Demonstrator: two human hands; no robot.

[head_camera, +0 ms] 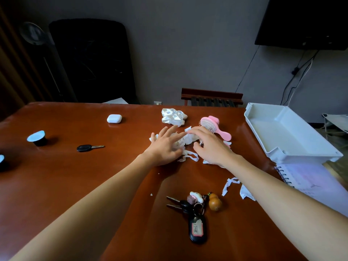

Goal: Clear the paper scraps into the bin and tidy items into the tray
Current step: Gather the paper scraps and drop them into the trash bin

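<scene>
White paper scraps (189,140) lie in a loose heap at the middle of the brown table (75,176). My left hand (165,146) rests on the heap's left side with fingers spread. My right hand (209,146) covers the right side, fingers stretched over the paper. More scraps (228,185) lie nearer, beside my right forearm. A white tray (293,136) stands empty at the right. Around the heap are a pink hairbrush (216,127), a white scrunchie (173,116), a key bunch (195,210), a single black key (88,147) and a white earbud case (114,118).
A black cup with a pale blue lid (37,138) stands at the left, another (1,162) at the frame edge. A spiral notebook (308,179) lies under the tray's near corner. A wooden chair (211,97) stands behind the table. No bin shows.
</scene>
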